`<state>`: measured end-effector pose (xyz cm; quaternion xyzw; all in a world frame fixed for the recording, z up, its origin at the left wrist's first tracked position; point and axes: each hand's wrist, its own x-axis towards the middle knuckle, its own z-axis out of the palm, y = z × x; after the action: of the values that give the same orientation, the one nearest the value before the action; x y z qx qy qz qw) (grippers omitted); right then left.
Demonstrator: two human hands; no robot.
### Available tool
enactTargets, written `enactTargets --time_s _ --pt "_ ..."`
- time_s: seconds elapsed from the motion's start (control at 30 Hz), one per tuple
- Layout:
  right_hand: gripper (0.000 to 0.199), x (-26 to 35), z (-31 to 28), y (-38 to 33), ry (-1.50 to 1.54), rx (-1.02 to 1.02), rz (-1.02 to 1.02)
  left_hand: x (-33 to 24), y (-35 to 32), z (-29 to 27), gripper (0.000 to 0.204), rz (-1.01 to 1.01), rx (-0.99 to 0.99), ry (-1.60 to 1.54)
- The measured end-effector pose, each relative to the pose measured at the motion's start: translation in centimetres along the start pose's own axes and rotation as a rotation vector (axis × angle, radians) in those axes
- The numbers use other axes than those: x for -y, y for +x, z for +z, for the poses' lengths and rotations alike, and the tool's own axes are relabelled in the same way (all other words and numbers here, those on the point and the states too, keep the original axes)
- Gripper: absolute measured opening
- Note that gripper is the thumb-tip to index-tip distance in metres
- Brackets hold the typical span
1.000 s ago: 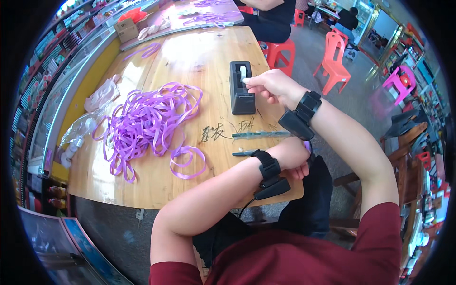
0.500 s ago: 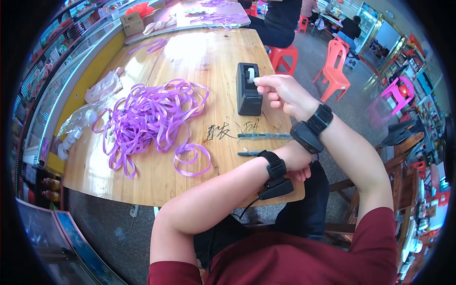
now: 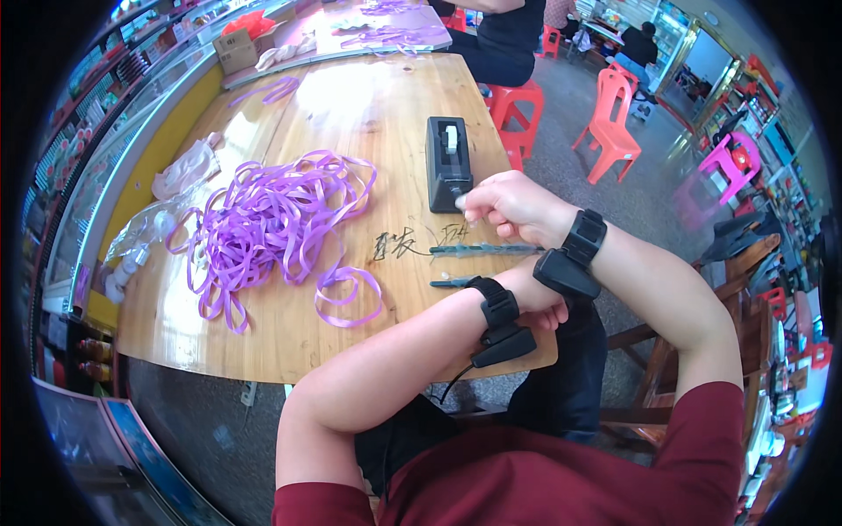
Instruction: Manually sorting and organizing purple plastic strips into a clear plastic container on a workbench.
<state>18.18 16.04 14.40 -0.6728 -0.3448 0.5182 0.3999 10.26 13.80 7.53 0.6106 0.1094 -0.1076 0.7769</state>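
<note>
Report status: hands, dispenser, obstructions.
Right hand pinched at near end of tape dispenser. Left hand by table edge, grip unclear. Dispenser upright. Purple ribbon heap off left, out of the way.

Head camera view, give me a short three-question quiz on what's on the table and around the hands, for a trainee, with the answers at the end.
1. Multiple choice: which hand has its fingertips beside the black tape dispenser?
A) the left hand
B) the right hand

2. True or false: in this view, the heap of purple ribbon lies to the left of the dispenser.

3. Fill in the colour: on each wrist the person wears a ____ strap.

Key: 1. B; 2. True; 3. black
</note>
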Motion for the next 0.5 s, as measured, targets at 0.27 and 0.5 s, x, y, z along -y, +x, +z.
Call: enactTargets --time_s 0.27,0.5 --pt "0.018 0.8 -2.7 -2.3 -0.063 0.1 -0.144 -0.9 -1.2 0.1 0.026 -0.088 0.001 0.0" --pt "0.019 -1.5 -9.8 -7.7 -0.511 0.154 -0.248 -2.6 -2.7 1.1 0.021 -0.148 -0.038 -0.2"
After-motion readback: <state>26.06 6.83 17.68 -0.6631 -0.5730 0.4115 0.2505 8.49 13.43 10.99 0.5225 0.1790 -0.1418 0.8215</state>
